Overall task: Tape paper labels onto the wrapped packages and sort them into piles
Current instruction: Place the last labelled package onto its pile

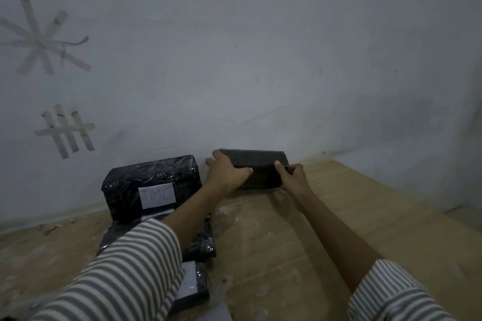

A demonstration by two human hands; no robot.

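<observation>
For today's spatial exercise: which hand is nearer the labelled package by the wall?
Left. The left hand grips the plain package just right of the labelled package; the right hand holds the plain one's far end.

Wall is blocking behind the black package; labelled package stack is crowding my left arm; plywood tabletop is lying open on my right.

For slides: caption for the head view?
Left hand and right hand hold a package by the wall, beside a labelled stack.
</observation>
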